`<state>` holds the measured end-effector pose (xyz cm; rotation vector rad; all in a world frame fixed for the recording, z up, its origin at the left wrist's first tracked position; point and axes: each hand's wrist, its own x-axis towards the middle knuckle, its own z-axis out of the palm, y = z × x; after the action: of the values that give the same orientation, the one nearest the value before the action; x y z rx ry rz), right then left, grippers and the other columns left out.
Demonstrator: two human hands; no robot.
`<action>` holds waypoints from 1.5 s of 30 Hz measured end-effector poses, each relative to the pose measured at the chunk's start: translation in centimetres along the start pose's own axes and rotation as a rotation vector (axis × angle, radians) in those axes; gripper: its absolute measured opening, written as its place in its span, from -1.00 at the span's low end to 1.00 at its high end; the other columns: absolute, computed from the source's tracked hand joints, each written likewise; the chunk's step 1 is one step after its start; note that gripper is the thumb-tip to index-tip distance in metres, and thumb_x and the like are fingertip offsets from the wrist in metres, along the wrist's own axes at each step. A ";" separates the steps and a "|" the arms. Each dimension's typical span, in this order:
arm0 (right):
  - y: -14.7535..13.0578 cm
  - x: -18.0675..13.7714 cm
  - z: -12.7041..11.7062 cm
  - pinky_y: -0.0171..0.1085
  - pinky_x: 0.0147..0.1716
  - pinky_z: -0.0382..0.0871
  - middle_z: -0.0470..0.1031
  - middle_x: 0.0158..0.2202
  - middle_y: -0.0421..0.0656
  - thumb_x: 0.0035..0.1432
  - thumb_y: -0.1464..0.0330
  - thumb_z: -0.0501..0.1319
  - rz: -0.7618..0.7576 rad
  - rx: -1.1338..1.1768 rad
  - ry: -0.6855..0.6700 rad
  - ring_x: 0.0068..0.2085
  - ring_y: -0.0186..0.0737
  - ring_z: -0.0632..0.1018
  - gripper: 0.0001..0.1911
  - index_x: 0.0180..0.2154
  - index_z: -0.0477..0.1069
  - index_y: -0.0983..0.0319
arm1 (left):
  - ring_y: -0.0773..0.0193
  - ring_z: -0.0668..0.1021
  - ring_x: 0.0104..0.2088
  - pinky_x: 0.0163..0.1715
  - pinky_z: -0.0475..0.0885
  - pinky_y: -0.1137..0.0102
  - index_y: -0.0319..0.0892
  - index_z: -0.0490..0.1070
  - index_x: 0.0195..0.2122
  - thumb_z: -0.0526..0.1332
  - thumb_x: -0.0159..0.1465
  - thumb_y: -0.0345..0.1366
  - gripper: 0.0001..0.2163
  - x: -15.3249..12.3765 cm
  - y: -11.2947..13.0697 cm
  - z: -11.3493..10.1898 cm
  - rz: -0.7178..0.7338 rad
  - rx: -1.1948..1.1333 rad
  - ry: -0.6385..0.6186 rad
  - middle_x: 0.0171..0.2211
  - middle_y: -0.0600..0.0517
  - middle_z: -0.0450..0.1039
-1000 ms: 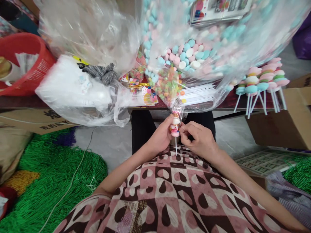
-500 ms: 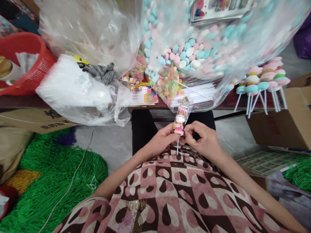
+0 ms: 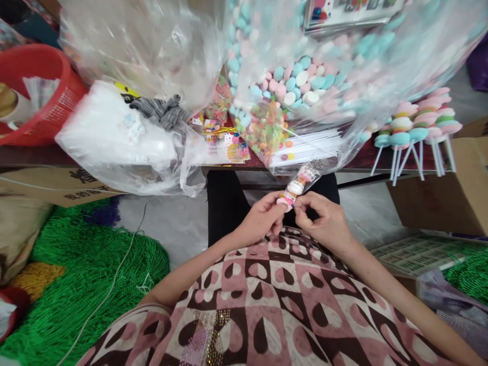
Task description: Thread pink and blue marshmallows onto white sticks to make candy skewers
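A candy lollipop [image 3: 297, 185] of stacked pink, white and orange discs in a clear wrapper tilts up to the right just below the table edge. My left hand [image 3: 263, 219] pinches it at its lower end. My right hand [image 3: 324, 221] is closed on the same lower end from the right. The white stick is hidden behind my fingers.
A big clear bag of pink, white and blue candies [image 3: 301, 86] lies on the dark table [image 3: 362, 157], with a smaller bag of orange and green sweets [image 3: 267, 129]. Finished lollipops [image 3: 415, 127] stand at right. A red basket [image 3: 38, 96] at left, cardboard boxes [image 3: 442, 198], green cord [image 3: 76, 264] on the floor.
The lollipop has swung from upright to tilted right, and both hands have slid down to its lower end, covering the white stick.
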<state>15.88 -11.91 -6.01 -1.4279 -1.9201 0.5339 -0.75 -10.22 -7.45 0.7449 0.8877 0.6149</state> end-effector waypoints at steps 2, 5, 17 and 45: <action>0.0 0.0 0.4 -0.33 -0.45 0.35 0.43 -0.51 -0.24 0.13 0.47 0.13 0.044 -0.020 0.025 -0.47 -0.32 0.47 -0.89 -0.39 0.39 0.17 | 0.54 0.21 -0.78 -0.76 0.04 0.58 -0.16 0.31 0.00 0.26 0.19 -0.09 -0.60 0.3 -0.1 0.1 0.058 -0.015 0.038 -0.69 0.30 0.20; -0.2 0.0 0.9 -0.30 -0.38 0.43 0.52 -0.39 -0.19 0.20 0.42 0.14 0.126 0.028 0.060 -0.41 -0.28 0.54 -0.90 -0.26 0.42 0.17 | 0.55 0.19 -0.78 -0.74 0.04 0.56 -0.15 0.29 0.00 0.28 0.18 -0.06 -0.57 0.7 0.0 0.3 0.112 -0.041 0.108 -0.67 0.29 0.25; -0.2 0.1 1.0 -0.21 -0.25 0.52 0.64 -0.27 -0.13 0.24 0.33 0.17 0.212 0.092 0.007 -0.31 -0.19 0.63 -0.82 -0.20 0.54 0.17 | 0.50 0.19 -0.75 -0.70 0.08 0.52 -0.20 0.26 0.19 0.22 0.23 -0.08 -0.46 0.5 -0.1 0.2 0.091 -0.002 0.090 -0.73 0.29 0.16; 0.5 -0.1 2.1 -0.30 -0.35 0.43 0.61 -0.32 -0.14 0.22 0.37 0.16 0.084 -0.151 0.017 -0.33 -0.22 0.61 -0.84 -0.21 0.50 0.21 | 0.40 0.43 -0.47 -0.39 0.29 0.51 -0.13 0.30 0.23 0.09 0.26 -0.25 -0.52 0.5 -0.6 -0.4 0.189 0.754 0.220 -0.41 0.11 0.48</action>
<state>14.76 -11.66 -7.82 -1.6089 -1.9283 0.4209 -0.77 -10.09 -8.32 1.4710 1.2820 0.5288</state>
